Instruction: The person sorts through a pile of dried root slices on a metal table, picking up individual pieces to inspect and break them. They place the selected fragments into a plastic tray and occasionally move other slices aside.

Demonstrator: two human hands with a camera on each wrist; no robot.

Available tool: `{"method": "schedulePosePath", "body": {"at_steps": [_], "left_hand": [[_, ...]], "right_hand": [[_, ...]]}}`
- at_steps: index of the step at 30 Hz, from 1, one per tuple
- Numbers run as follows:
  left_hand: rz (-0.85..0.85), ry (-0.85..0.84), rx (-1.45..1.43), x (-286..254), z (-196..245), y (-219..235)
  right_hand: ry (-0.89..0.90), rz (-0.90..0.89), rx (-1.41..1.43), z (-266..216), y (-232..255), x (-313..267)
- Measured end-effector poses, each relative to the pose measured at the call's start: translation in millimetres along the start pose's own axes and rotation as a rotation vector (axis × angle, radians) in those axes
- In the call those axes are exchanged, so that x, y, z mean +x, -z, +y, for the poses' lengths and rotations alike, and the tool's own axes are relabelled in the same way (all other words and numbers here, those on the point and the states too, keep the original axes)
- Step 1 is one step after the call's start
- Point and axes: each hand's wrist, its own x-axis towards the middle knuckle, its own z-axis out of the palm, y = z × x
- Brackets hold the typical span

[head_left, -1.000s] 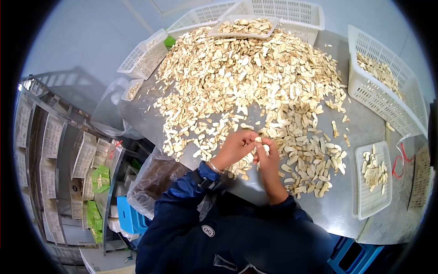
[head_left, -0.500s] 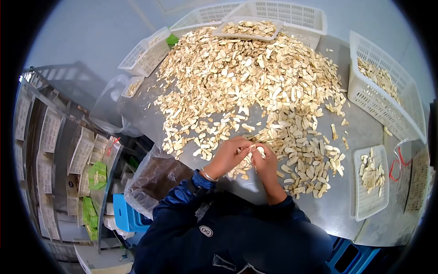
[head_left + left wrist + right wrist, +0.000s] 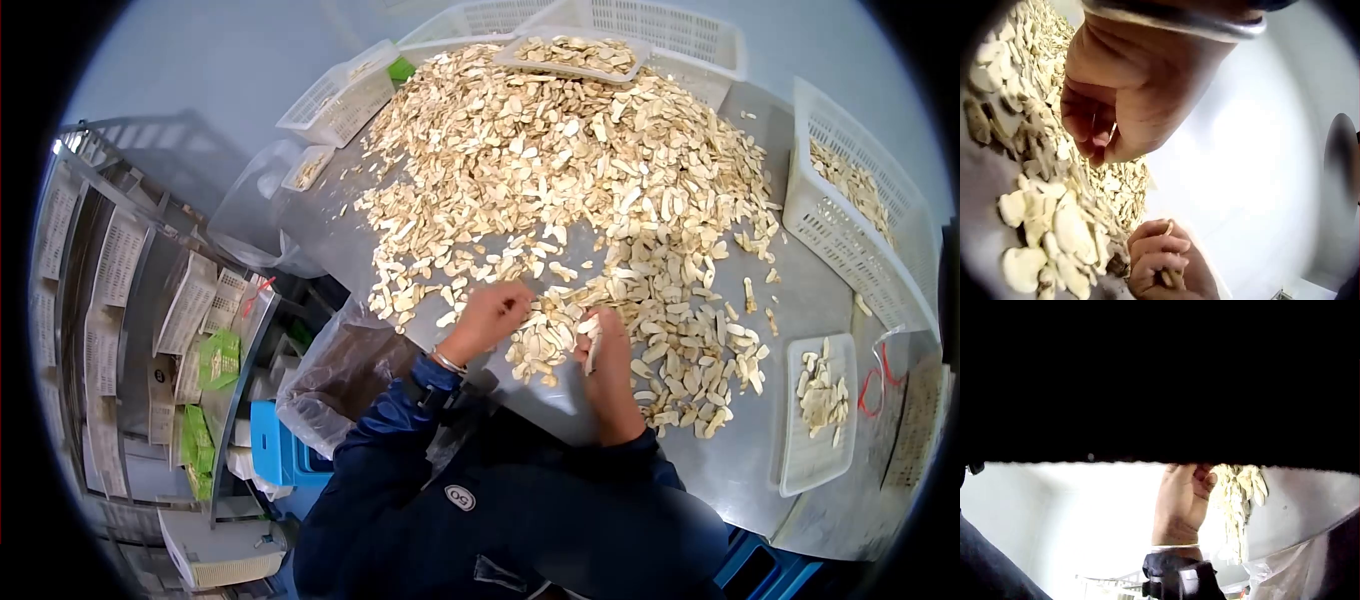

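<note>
The left hand [image 3: 487, 318] hovers above the steel table [image 3: 545, 405], beside pale dried slices [image 3: 540, 340]. In the left wrist view the left hand [image 3: 1132, 94] has its fingers loosely bent, the thumb close to them, and no slice shows between them. At the right, the right hand [image 3: 610, 375] grips a few slices [image 3: 592, 330] in curled fingers; in the left wrist view the right hand [image 3: 1166, 262] has the ends of slices [image 3: 1169, 278] sticking out. The right wrist view is mostly black, with the left hand [image 3: 1180, 503] below the dark band.
A large heap of slices [image 3: 560, 140] spreads over the back of the table. White baskets [image 3: 850, 235] stand along its edges. A shallow tray [image 3: 820, 455] with some slices lies at the right. Left are a plastic-lined bin [image 3: 345, 375] and a rack [image 3: 130, 270].
The hands, together earlier, have come apart: the left one is up and to the left of the right one. The right hand keeps slices in its fingers. The head view has shifted slightly.
</note>
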Motion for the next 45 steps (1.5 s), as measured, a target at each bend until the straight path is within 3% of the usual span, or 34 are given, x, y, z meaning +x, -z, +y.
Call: {"method": "schedulePosePath", "body": {"at_steps": [4,5,8,9,14,16,20,24,27,30,33,36,37,40,41,45], "left_hand": [[-0.138,-0.111,0.084,-9.2,-11.5,-4.2],[-0.064,-0.187,0.138,-7.8,-19.2,-3.0],[0.119,0.122,0.071,-14.7,-36.2,11.1],[0.222,0.251,-0.216,-18.8,-48.6,10.0],[0.353,0.076,0.188,-23.2,-83.8,30.0],[0.341,-0.042,0.383,-13.9,-70.5,27.9],[0.275,-0.174,0.440,1.0,-52.5,16.4],[0.248,-0.065,0.536,12.0,-56.0,6.6],[0.216,-0.107,0.562,17.3,-57.7,7.5],[0.250,-0.071,0.478,14.2,-53.6,6.9],[0.120,0.263,-0.018,2.2,-12.1,12.0],[-0.052,0.135,-0.401,-8.1,-7.1,2.2],[-0.105,0.128,-0.312,-6.9,-8.0,6.9],[0.201,0.091,-0.009,15.5,-23.2,9.2],[0.340,-0.016,0.164,26.1,-32.9,8.0],[0.347,-0.151,0.464,52.4,-63.0,9.0]], "right_hand": [[-0.074,-0.037,0.162,-6.3,0.4,3.0],[-0.081,-0.047,0.161,-6.4,1.7,3.5],[-0.063,-0.077,0.132,-7.2,0.4,4.0],[-0.088,-0.083,0.153,-8.0,1.4,4.8],[-0.144,-0.049,0.077,-6.6,-9.3,-2.2],[-0.148,-0.065,-0.005,-6.3,-10.0,-3.2],[-0.170,-0.105,-0.033,-5.7,-8.5,-0.2],[-0.189,-0.134,-0.034,-4.6,-8.0,0.5],[-0.182,-0.145,-0.076,-3.8,-11.0,-2.3],[-0.176,-0.178,-0.153,-0.4,-8.4,0.4],[-0.148,-0.252,-0.246,2.6,-9.5,-2.6],[-0.288,-0.083,-0.187,-6.3,-31.3,-13.7],[-0.311,-0.102,-0.165,-3.7,-27.9,-11.4],[-0.260,-0.217,-0.230,9.3,-13.5,-6.4],[-0.261,-0.230,-0.238,9.0,-13.2,-6.8],[-0.245,-0.262,-0.243,5.8,-13.1,-6.7]]}}
